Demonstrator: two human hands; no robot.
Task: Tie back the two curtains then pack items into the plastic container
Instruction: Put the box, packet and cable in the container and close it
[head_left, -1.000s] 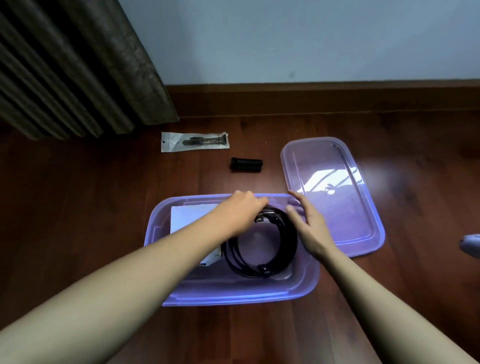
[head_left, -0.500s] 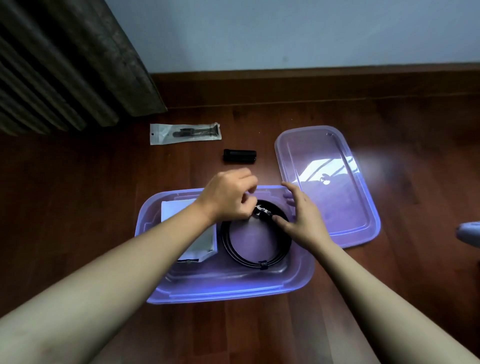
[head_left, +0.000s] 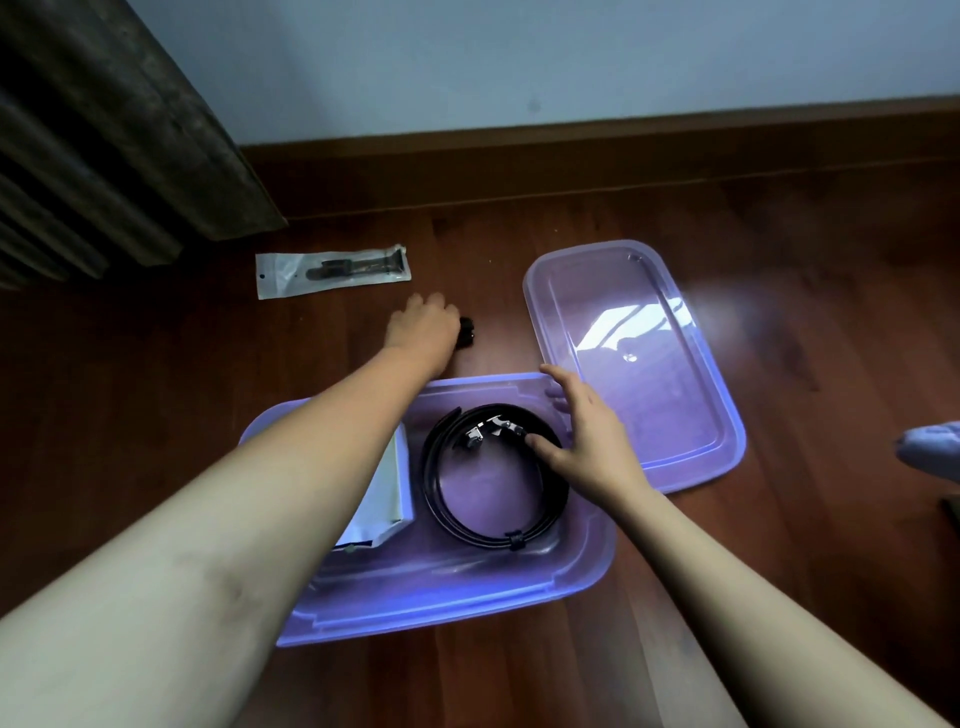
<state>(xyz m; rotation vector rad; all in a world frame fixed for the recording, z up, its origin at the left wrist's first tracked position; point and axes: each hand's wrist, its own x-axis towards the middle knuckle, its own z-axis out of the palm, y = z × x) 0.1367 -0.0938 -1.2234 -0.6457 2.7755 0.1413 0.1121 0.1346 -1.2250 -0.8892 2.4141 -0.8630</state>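
Left hand (head_left: 423, 327) grips black cylinder (head_left: 466, 333) beyond container (head_left: 415, 618) for packing; right hand (head_left: 592, 441), fingers flat, likely stops belt (head_left: 441, 499) inside uncoiling.

the plastic container (head_left: 441, 608) is a see-through purple tub, open, flat on the wooden floor (head_left: 156, 415). inside, a black belt (head_left: 434, 483) lies coiled in a ring at the right, its metal buckle (head_left: 488, 428) on the far side. a white box (head_left: 389, 493) leans at the left. the matching lid (head_left: 649, 415) lies just beside the tub's far right corner. beyond the tub a small black cylinder (head_left: 466, 332) is mostly covered by the left hand (head_left: 423, 327). farther left lies a clear packet (head_left: 332, 270) holding a dark strap. the dark curtain (head_left: 130, 130) hangs far left.
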